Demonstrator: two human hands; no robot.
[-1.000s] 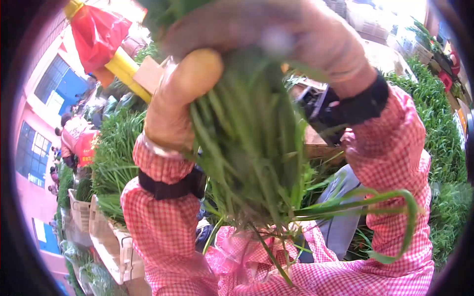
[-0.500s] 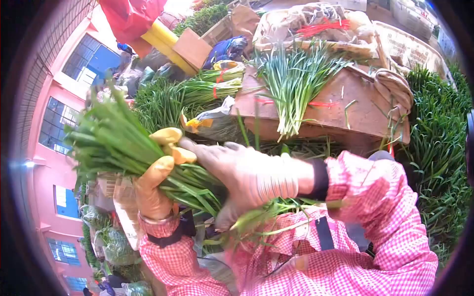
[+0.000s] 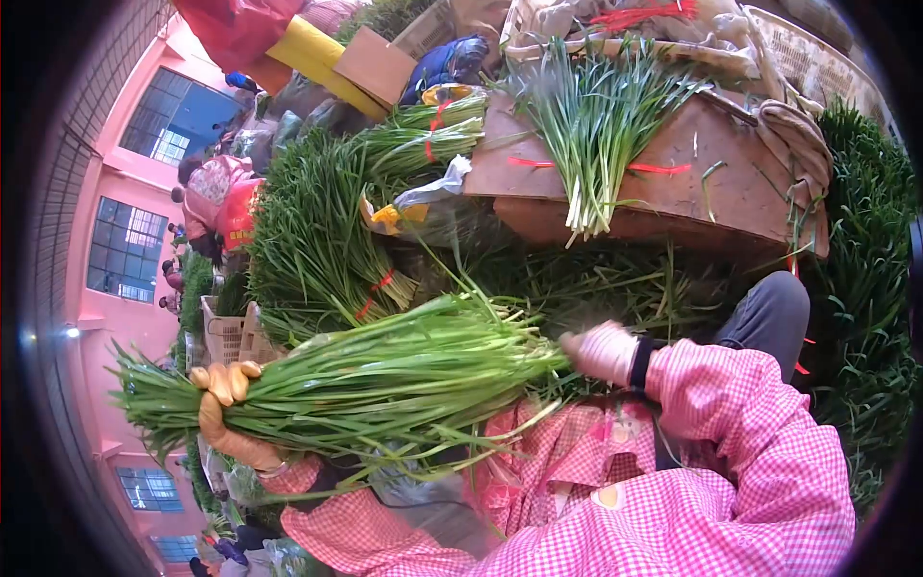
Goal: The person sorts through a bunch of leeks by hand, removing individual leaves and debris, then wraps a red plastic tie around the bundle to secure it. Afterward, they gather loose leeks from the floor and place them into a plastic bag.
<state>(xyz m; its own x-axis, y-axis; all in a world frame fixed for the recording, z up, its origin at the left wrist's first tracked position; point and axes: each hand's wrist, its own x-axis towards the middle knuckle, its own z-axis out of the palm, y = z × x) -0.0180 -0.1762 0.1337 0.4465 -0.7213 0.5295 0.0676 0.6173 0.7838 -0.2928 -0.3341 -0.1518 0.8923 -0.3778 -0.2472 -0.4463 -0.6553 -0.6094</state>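
A large bunch of chives (image 3: 385, 370) lies crosswise in front of me, leaf tips to the left and pale stem ends to the right. My left hand (image 3: 225, 385), in a yellowish glove, is closed around the leafy part near the tips. At the stem ends is my right hand (image 3: 604, 353), in a pale glove; its fingers are smeared by motion, and I cannot tell whether they hold any stems. Beyond, a smaller bunch of chives (image 3: 601, 144) rests on a brown board (image 3: 692, 183), over a red tie (image 3: 659, 168).
Bundles of chives with red ties (image 3: 327, 231) are piled to the left of the board. More loose greens (image 3: 856, 317) fill the right side. A crate (image 3: 817, 62) stands at the back right. Loose leaves lie below the board, and people are in the left background.
My left hand has moved left and down, now gripping nearer the leaf tips. My right hand has moved right, away from it, toward the stem ends. The bunch now lies more level.
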